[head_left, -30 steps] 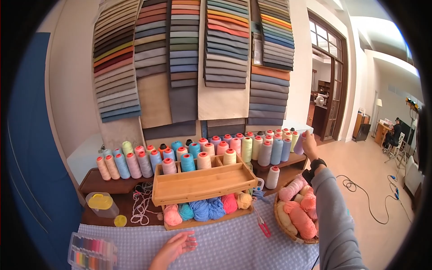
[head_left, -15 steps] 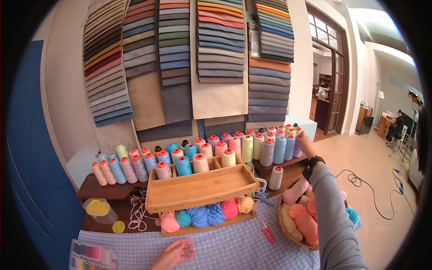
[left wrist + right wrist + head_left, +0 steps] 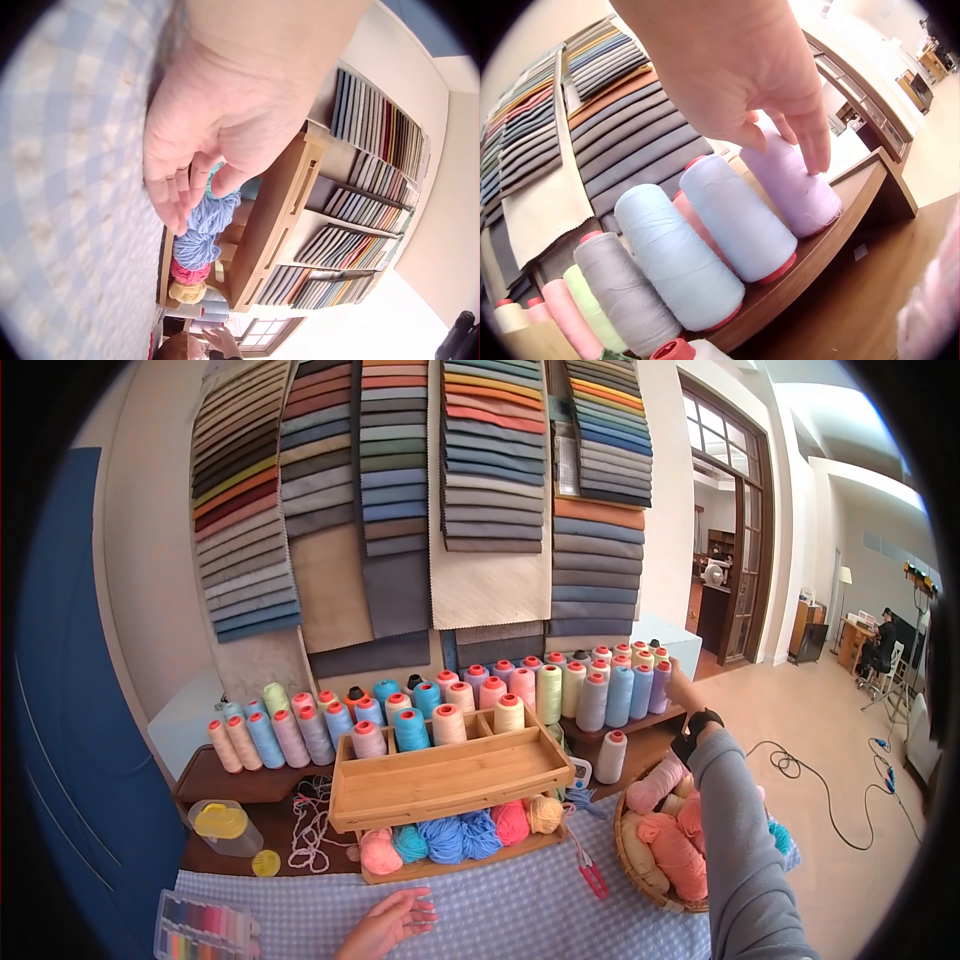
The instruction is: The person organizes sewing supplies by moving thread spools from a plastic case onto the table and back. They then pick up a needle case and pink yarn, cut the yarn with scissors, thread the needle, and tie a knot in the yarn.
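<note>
My right hand (image 3: 742, 82) is at a purple thread cone (image 3: 791, 187), which stands at the right end of the row on the wooden shelf. Thumb and loosely extended fingers reach down about its upper part in the right wrist view; in the head view the hand lies just right of the cone. Light blue cones (image 3: 739, 217) stand beside it. My left hand (image 3: 390, 922), relaxed and palm turned inward, rests on the checked cloth (image 3: 480, 920) and holds nothing. Nearest to it are blue yarn balls (image 3: 202, 232) in the wooden rack (image 3: 440, 785).
A basket of yarn (image 3: 625, 840) sits under my right forearm. Red-handled scissors (image 3: 592, 875) lie on the cloth, and a white cone (image 3: 611, 758) stands behind them. At left are a lidded tub (image 3: 225, 830) and a clear case of coloured items (image 3: 205, 928). Fabric swatches (image 3: 490, 490) hang behind.
My right hand has brought the purple cone down onto the shelf end beside the blue cones, then shifted slightly right of it. The left hand has stayed on the cloth.
</note>
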`<action>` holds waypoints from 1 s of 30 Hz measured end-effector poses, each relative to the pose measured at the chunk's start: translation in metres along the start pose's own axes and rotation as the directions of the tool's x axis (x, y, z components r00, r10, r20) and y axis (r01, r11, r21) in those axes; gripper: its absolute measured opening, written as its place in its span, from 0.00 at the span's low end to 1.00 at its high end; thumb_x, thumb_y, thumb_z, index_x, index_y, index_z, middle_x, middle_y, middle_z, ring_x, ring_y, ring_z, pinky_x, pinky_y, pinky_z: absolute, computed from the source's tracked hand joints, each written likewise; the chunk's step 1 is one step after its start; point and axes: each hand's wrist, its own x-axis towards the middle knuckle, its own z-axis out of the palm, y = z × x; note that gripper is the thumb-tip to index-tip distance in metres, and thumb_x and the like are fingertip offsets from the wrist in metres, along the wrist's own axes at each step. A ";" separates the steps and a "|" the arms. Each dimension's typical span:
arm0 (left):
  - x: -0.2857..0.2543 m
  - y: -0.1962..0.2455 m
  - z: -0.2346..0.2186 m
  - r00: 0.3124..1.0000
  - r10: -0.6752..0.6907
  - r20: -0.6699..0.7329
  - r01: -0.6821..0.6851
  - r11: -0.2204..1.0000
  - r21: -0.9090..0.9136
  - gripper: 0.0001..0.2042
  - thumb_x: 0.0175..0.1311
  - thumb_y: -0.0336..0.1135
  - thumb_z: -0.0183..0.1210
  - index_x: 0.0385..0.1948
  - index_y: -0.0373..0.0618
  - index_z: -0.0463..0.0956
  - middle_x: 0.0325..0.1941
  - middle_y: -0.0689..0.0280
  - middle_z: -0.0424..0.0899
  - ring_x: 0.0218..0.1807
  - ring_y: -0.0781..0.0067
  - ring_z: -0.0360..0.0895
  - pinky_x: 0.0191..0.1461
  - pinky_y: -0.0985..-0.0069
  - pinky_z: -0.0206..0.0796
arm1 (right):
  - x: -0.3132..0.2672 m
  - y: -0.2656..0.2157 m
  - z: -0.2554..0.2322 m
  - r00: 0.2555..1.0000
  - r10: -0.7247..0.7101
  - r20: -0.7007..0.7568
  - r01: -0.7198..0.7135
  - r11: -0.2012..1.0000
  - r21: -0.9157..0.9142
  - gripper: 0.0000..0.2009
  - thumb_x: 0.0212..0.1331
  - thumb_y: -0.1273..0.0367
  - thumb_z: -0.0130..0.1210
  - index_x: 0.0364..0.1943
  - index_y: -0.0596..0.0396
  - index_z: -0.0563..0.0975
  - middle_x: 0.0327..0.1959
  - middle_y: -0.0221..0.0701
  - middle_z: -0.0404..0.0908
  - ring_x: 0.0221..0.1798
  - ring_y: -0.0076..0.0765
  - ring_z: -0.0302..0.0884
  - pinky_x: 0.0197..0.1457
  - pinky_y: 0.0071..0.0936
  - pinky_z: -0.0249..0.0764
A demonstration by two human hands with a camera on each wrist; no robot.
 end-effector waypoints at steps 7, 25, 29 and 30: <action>-0.002 0.002 0.001 1.000 -0.013 0.003 0.013 1.000 0.029 0.18 0.67 0.36 0.42 0.54 0.36 0.61 0.44 0.58 0.74 0.48 0.68 0.72 0.53 0.71 0.66 | 0.008 0.014 0.009 0.944 0.323 0.069 -0.324 0.946 0.000 0.24 0.55 0.71 0.37 0.58 0.55 0.52 0.40 0.50 0.73 0.39 0.47 0.77 0.28 0.40 0.76; 0.004 -0.007 -0.005 0.997 -0.032 -0.074 0.024 0.995 -0.099 0.14 0.66 0.37 0.45 0.50 0.42 0.65 0.37 0.63 0.76 0.39 0.73 0.76 0.42 0.77 0.69 | 0.008 0.037 0.025 0.939 0.236 0.251 -0.326 0.843 0.427 0.21 0.35 0.75 0.42 0.42 0.52 0.70 0.25 0.30 0.65 0.29 0.31 0.60 0.29 0.26 0.60; 0.004 -0.007 -0.003 0.998 -0.025 -0.064 0.019 0.995 -0.093 0.15 0.66 0.37 0.45 0.50 0.41 0.65 0.37 0.63 0.76 0.39 0.73 0.76 0.42 0.77 0.69 | 0.001 0.040 0.021 0.971 0.105 0.213 -0.197 0.854 0.482 0.12 0.40 0.72 0.45 0.32 0.57 0.72 0.23 0.25 0.68 0.28 0.25 0.65 0.30 0.19 0.62; 0.003 -0.005 0.000 0.998 -0.018 -0.060 0.013 0.996 -0.092 0.15 0.67 0.37 0.45 0.51 0.41 0.65 0.37 0.63 0.76 0.39 0.73 0.76 0.42 0.77 0.69 | 0.000 0.039 0.019 0.970 0.105 0.220 -0.198 0.863 0.464 0.11 0.39 0.72 0.46 0.31 0.58 0.72 0.23 0.25 0.68 0.28 0.24 0.65 0.30 0.18 0.62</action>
